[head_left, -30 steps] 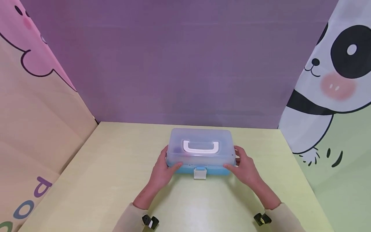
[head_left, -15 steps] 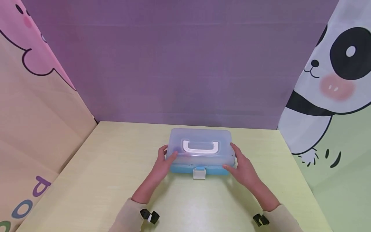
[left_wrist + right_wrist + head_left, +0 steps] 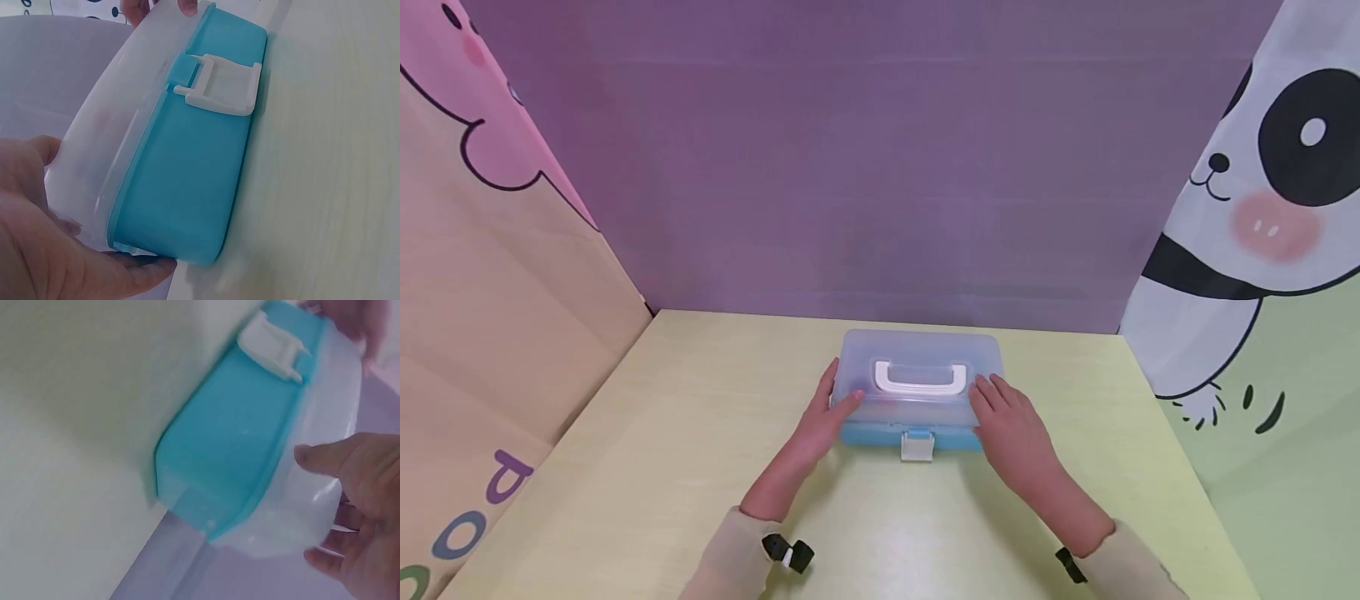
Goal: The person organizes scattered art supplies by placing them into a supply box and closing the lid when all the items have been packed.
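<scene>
A plastic storage box [image 3: 925,412] with a translucent lid, blue base and white carrying handle [image 3: 921,379] stands near the table's far side. Its lid is down. The white latch [image 3: 225,84] hangs over the front of the base; whether it is fastened I cannot tell. My left hand [image 3: 817,423] holds the box's left end, with its thumb on the lid and its fingers along the end. Over the lid's front right corner lies my right hand [image 3: 1013,433], fingers extended towards the handle. In the right wrist view, the right thumb [image 3: 322,456] lies against the lid.
The box rests on a pale table [image 3: 700,417]. A purple backdrop [image 3: 880,167] rises behind it. Printed side panels flank the table, with a panda [image 3: 1285,183] on the right one. Each wrist carries a small black device [image 3: 787,552].
My right hand has moved from the box's right side onto the lid's corner. The left thumb has shifted up from the front edge onto the lid. The box stays in place.
</scene>
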`<action>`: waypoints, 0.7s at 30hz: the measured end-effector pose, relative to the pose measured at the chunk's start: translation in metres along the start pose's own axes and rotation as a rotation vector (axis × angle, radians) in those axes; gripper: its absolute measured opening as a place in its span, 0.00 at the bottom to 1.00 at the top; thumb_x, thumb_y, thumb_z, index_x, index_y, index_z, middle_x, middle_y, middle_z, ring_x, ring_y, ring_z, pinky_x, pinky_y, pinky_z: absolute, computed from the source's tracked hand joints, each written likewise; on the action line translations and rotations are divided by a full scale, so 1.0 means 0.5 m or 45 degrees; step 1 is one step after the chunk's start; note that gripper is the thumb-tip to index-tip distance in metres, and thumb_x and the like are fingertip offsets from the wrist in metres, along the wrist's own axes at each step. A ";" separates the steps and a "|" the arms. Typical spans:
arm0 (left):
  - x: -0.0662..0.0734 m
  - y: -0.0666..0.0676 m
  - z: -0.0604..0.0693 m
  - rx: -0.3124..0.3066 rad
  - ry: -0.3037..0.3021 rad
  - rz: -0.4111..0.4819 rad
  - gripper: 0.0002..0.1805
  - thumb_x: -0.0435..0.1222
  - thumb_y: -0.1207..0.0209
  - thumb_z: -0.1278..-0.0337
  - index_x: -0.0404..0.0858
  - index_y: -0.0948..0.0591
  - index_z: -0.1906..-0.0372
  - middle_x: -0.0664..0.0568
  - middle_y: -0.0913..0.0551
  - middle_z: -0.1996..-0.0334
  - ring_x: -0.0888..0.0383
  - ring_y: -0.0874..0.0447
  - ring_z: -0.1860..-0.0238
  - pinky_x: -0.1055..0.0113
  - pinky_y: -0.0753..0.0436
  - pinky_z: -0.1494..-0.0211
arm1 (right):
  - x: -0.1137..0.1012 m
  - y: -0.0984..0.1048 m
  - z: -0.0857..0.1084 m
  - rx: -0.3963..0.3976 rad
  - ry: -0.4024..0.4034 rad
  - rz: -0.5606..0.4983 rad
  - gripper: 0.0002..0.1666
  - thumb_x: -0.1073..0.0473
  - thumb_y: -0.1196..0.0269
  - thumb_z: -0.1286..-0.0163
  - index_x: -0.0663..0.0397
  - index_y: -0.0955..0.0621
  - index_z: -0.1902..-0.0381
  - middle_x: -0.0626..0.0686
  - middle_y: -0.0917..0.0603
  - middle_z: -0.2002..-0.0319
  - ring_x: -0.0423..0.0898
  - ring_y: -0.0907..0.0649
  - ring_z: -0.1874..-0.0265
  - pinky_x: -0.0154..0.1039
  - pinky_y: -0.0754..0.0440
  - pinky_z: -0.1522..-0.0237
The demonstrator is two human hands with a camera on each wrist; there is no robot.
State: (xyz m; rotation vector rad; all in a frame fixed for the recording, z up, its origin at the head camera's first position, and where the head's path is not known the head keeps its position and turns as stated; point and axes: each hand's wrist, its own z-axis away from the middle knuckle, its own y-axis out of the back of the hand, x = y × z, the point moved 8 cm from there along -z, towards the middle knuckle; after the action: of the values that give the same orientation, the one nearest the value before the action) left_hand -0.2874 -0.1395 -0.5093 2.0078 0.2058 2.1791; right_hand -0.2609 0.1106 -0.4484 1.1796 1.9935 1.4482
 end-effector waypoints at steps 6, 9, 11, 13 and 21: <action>0.004 -0.003 -0.001 -0.015 -0.005 0.006 0.44 0.50 0.45 0.32 0.49 0.56 0.22 0.41 0.50 0.25 0.41 0.55 0.26 0.39 0.52 0.30 | -0.034 -0.017 -0.011 0.017 0.134 0.289 0.48 0.46 0.20 0.57 0.69 0.29 0.46 0.68 0.27 0.46 0.63 0.27 0.44 0.52 0.26 0.45; 0.000 -0.003 -0.001 -0.016 0.005 0.001 0.44 0.50 0.45 0.32 0.50 0.57 0.22 0.42 0.51 0.25 0.41 0.56 0.26 0.38 0.53 0.30 | -0.047 -0.033 -0.017 0.027 0.170 0.352 0.54 0.41 0.21 0.59 0.69 0.31 0.43 0.70 0.28 0.45 0.65 0.29 0.43 0.55 0.29 0.43; -0.002 -0.003 0.000 -0.017 0.014 0.001 0.44 0.50 0.45 0.32 0.51 0.57 0.22 0.43 0.52 0.24 0.42 0.56 0.26 0.38 0.53 0.30 | -0.053 -0.048 -0.019 0.022 0.186 0.364 0.60 0.38 0.22 0.60 0.68 0.34 0.40 0.70 0.30 0.42 0.66 0.31 0.40 0.59 0.32 0.41; -0.002 -0.003 0.002 -0.019 0.015 0.003 0.44 0.50 0.45 0.32 0.51 0.57 0.22 0.44 0.52 0.24 0.42 0.57 0.25 0.38 0.53 0.30 | -0.060 -0.061 -0.021 0.025 0.204 0.353 0.63 0.36 0.22 0.60 0.66 0.38 0.36 0.68 0.32 0.39 0.67 0.34 0.37 0.62 0.36 0.39; 0.003 -0.004 0.002 -0.031 -0.003 -0.002 0.44 0.51 0.46 0.32 0.51 0.58 0.22 0.45 0.55 0.23 0.43 0.59 0.25 0.38 0.54 0.30 | -0.086 -0.077 -0.033 0.156 0.302 0.277 0.65 0.34 0.24 0.57 0.61 0.42 0.32 0.66 0.34 0.36 0.64 0.33 0.37 0.63 0.37 0.39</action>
State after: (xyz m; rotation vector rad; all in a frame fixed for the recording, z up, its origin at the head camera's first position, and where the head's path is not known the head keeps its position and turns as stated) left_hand -0.2864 -0.1372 -0.5081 1.9966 0.1793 2.1679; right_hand -0.2642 0.0621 -0.4839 1.3678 2.1950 1.6599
